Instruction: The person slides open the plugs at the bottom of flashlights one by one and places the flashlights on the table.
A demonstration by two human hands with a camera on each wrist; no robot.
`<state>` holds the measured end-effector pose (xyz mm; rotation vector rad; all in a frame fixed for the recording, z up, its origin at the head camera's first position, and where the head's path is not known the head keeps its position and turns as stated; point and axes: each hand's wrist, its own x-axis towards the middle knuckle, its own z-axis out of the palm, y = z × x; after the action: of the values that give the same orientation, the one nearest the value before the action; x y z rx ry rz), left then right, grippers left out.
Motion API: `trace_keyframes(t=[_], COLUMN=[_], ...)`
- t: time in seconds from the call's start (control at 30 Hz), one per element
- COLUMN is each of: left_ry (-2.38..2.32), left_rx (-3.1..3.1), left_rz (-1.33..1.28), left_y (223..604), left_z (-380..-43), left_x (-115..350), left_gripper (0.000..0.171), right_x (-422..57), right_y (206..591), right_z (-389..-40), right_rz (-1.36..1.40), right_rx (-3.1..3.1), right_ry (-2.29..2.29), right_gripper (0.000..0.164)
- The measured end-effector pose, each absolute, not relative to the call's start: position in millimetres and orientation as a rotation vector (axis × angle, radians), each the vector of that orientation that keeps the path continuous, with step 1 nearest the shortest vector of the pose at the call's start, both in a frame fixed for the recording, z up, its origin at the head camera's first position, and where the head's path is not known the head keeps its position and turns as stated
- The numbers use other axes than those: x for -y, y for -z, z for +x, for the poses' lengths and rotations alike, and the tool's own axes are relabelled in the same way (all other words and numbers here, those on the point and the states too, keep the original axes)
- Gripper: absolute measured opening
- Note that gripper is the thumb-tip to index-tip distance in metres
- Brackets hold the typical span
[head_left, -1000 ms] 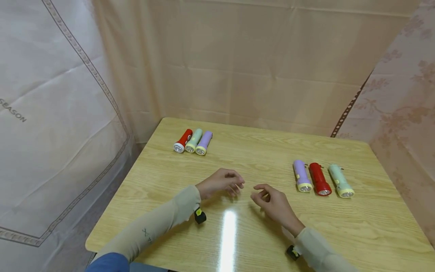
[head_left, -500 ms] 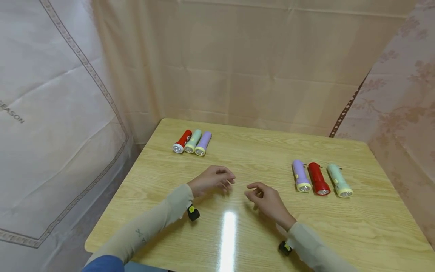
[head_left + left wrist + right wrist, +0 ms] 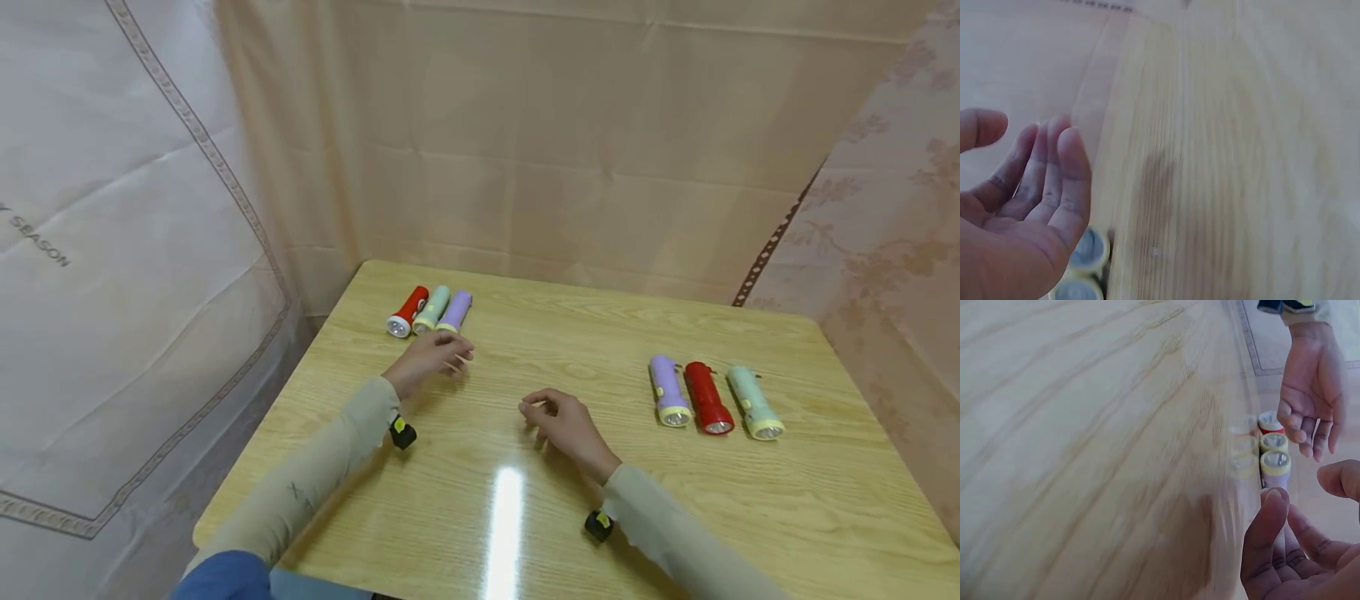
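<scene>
My left hand (image 3: 429, 360) holds nothing, its fingers loosely bent, just in front of three flashlights at the back left. Of these, the purple flashlight (image 3: 457, 310) has its lens end partly hidden behind the hand; beside it lie a mint green flashlight (image 3: 432, 309) and a red flashlight with a white head (image 3: 408, 312). Over the middle of the table, my right hand (image 3: 566, 425) is bare of any object, fingers relaxed. To its right lie another purple flashlight (image 3: 669, 390), an all-red flashlight (image 3: 707, 397) and a second mint green flashlight (image 3: 753, 402), lenses facing me.
The wooden table (image 3: 570, 333) has a bright light reflection (image 3: 504, 533) near its front. A beige curtain (image 3: 525, 150) hangs behind it, with patterned cloth (image 3: 135, 250) on the left. Small black cameras (image 3: 402, 432) hang under both wrists.
My left hand has moved left and away from me, up to the back-left flashlights. The right hand has drifted a little left. All the flashlights stay where they were.
</scene>
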<state>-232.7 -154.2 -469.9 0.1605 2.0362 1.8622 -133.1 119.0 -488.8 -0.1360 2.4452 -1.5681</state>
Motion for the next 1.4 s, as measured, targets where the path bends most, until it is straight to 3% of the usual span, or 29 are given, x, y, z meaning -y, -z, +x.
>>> trace_keyframes(t=[0.57,0.8,1.4], left_ry=[-1.978,-1.915,-1.765], left_rx=[-2.199,-2.312,-2.356], left_rz=[-0.010,-0.051,-0.094], left_y=[456.2,450.2,440.0], left_z=[-277.4,-290.4,-311.8], left_x=[189.0,189.5,176.2], left_gripper=[0.035,0.027,0.031], right_x=[-71.4,-57.4,-6.7], right_y=[488.6,487.2,488.2], right_z=[-173.5,-188.5,-231.6], right_rz=[-0.112,-0.095,0.068], right_rx=[-2.393,-2.377,-2.417], right_ry=[1.605,1.643,1.633], right_gripper=[0.031,0.031,0.035])
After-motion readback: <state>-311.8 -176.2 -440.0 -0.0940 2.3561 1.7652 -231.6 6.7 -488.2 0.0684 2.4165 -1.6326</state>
